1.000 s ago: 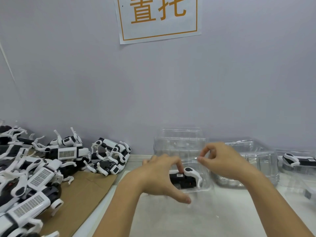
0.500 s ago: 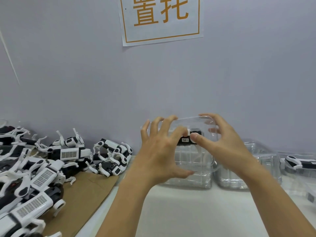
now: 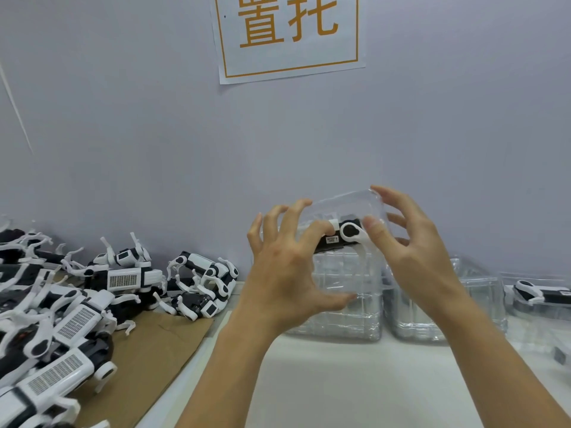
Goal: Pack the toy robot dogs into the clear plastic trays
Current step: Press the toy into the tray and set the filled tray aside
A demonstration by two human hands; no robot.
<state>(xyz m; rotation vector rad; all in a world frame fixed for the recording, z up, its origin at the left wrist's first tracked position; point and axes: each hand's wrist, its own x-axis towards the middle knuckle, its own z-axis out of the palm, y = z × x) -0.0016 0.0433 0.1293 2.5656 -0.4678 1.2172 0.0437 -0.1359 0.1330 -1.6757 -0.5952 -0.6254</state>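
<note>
At the left of the frame your unpacked toy robot dogs (image 3: 92, 304) lie heaped, partly on a sheet of brown cardboard (image 3: 160, 344). At centre you hold one loaded clear tray (image 3: 343, 208) in the air between both hands: your left hand (image 3: 287, 267) has curled fingers round its left end, your right hand (image 3: 414, 251) grips its right end, thumb against the packed dog (image 3: 346, 234). That dog's long axis runs left to right across the frame, so both hands are equally near. Directly below sits a stack of empty clear trays (image 3: 336, 304) with a second stack (image 3: 445, 310) beside it — I'd judge the set-down lies lower right, near another packed tray (image 3: 537, 295) at the edge. White tabletop (image 3: 355, 381), pale wall behind, a paper sign (image 3: 290, 35) at upper centre.
</note>
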